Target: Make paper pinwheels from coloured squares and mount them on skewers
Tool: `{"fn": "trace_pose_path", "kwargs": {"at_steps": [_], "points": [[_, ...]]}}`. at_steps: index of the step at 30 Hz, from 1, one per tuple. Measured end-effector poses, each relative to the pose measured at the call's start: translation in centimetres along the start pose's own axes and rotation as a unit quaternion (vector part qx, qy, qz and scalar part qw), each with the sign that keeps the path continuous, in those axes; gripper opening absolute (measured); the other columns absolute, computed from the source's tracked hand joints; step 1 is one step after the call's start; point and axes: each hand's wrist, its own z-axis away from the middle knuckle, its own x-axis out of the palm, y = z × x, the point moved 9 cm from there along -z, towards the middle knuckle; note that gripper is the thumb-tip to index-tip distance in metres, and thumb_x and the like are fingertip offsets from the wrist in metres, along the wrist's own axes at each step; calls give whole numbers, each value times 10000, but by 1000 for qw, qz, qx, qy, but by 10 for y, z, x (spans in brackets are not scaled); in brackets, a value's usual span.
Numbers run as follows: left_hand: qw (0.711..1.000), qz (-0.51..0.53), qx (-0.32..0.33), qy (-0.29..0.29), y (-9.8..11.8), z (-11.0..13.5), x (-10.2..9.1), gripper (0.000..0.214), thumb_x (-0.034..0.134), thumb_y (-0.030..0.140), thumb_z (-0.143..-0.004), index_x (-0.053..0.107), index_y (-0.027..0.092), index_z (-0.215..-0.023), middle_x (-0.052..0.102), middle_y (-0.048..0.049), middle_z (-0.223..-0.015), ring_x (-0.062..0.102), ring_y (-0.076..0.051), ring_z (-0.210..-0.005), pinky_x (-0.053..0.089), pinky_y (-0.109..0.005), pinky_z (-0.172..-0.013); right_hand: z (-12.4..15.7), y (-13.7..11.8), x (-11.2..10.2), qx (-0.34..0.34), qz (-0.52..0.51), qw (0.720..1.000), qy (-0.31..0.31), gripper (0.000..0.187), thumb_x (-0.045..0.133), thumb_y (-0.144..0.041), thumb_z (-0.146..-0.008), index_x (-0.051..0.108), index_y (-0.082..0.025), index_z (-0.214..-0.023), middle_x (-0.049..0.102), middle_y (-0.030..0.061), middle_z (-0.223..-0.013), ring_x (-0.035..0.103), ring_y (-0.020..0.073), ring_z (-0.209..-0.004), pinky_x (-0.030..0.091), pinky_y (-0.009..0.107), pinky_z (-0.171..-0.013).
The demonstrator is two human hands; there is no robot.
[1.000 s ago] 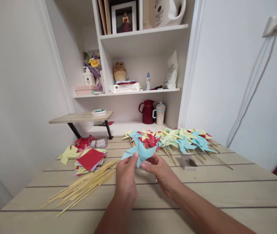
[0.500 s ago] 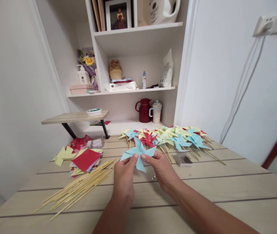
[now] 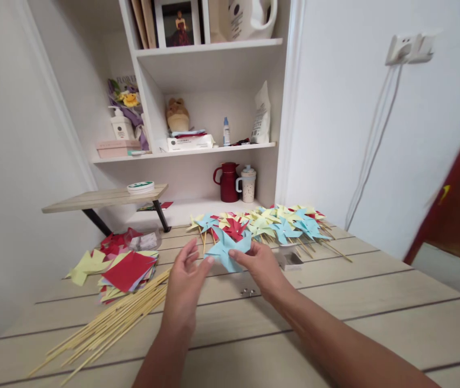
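Observation:
A light blue paper pinwheel (image 3: 225, 251) hangs just above the wooden table (image 3: 335, 318). My right hand (image 3: 259, 269) pinches it from the right side. Just left of it, my left hand (image 3: 186, 280) has its fingers stretched out and holds nothing, with one fingertip close to the paper's left edge. A bundle of bamboo skewers (image 3: 108, 326) lies to the left of my left arm. Beside the skewers sits a stack of coloured paper squares (image 3: 128, 272) with a red sheet on top.
A row of finished pinwheels on sticks (image 3: 266, 226) lies across the back of the table. A small clear box (image 3: 289, 257) and two tiny pins (image 3: 248, 292) lie near my right hand. White shelves hold a red jug (image 3: 226, 182); a cable hangs down the right wall.
My left hand has let go of the blue pinwheel and opened. My right hand now holds it alone. The view has swung to the right.

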Motion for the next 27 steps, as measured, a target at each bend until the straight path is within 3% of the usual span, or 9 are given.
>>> {"fn": "trace_pose_path", "kwargs": {"at_steps": [4, 8, 11, 15, 27], "points": [[985, -134, 105, 24, 22, -8, -12, 414, 793, 382, -704, 740, 265, -1098, 550, -98, -1380, 439, -300, -1338, 298, -450, -1132, 4, -31, -3, -127, 145, 981, -5, 116, 667, -284, -781, 740, -215, -837, 753, 44, -918, 667, 242, -879, 479, 374, -832], [976, -178, 109, -58, 18, -8, 6, 297, 817, 340, -648, 794, 249, -930, 622, -109, -1279, 505, -332, -1262, 322, -477, -1108, 13, -52, 1, -209, 231, 950, 0, 89, 646, -246, -790, 694, -213, -722, 702, 26, -812, 631, 212, -794, 459, 340, -756], [976, -168, 105, -89, 14, -5, 16, 225, 825, 301, -615, 798, 225, -825, 666, -111, -1193, 562, -315, -1183, 352, -444, -1088, 15, -55, 4, -228, 246, 942, -9, 96, 640, -237, -790, 672, -209, -704, 689, 24, -793, 614, 200, -761, 447, 330, -734], [983, -131, 114, -64, 15, -4, 15, 219, 842, 270, -571, 784, 216, -775, 691, -101, -1107, 600, -287, -1107, 388, -401, -1053, 16, -55, 4, -234, 261, 936, -13, 96, 644, -222, -781, 664, -206, -688, 692, 29, -800, 616, 205, -768, 443, 335, -738], [991, -98, 15, -85, 2, 3, 19, 190, 821, 324, -610, 771, 191, -737, 723, -59, -842, 647, -235, -862, 459, -301, -830, 19, -56, 14, -242, 273, 930, -51, 115, 652, -186, -779, 654, -219, -668, 688, 11, -750, 615, 206, -766, 437, 331, -735]]}}
